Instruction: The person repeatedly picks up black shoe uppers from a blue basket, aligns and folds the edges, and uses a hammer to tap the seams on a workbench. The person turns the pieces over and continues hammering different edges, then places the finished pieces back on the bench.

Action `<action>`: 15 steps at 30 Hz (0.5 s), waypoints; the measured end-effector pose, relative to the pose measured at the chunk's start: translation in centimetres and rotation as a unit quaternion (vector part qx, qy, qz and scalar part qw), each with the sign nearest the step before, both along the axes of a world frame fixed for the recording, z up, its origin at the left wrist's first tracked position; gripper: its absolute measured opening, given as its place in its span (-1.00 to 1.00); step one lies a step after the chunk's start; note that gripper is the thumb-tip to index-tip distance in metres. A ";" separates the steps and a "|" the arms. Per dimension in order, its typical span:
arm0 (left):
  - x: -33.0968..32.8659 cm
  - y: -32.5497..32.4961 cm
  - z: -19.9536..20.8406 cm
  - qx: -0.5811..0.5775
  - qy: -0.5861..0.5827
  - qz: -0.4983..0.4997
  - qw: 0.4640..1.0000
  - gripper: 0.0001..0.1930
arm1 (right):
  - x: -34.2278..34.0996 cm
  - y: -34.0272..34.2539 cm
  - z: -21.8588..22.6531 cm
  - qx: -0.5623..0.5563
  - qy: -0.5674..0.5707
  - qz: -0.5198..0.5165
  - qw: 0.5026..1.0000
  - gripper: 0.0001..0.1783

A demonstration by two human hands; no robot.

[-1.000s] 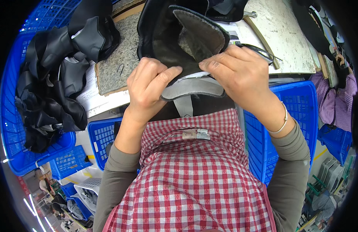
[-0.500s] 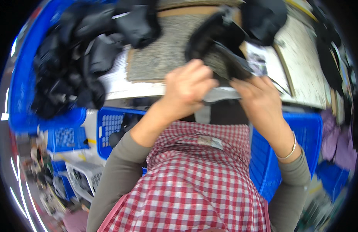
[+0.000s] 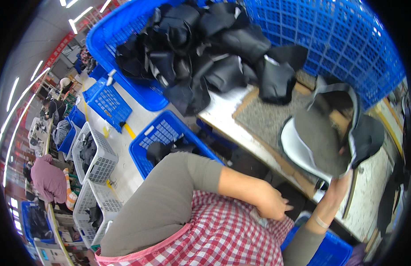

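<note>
while the right hand (image 3: 336, 193) pinches a black upper (image 3: 320, 137), the left hand (image 3: 271, 204) hangs half-open by the apron (image 3: 227, 224)

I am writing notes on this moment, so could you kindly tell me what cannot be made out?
In the head view:
Right hand: fingertips mostly hidden by the lined black piece.
Left hand: palm, and anything in it, hidden by the hand's own back.
Lower-right blue basket: inside partly hidden by the right sleeve.
Upper-right blue mesh wall: cut off by the upper edge.
</note>
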State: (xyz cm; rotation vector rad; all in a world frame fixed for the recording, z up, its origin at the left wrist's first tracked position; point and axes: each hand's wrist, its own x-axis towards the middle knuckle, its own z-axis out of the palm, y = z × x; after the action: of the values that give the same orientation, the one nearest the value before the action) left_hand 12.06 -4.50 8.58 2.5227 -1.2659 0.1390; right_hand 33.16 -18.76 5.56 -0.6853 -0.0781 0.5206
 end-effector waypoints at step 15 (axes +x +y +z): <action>8.0 6.3 0.7 0.027 -0.247 -0.116 0.962 -0.91 | -7.8 -1.2 -8.9 0.088 0.108 0.172 0.975 -0.50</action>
State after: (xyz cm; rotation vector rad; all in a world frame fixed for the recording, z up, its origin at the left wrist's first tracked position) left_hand 20.06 1.81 9.32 2.4412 -1.7563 0.7242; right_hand 25.31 -20.01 -3.33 -0.4392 -0.0369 0.9074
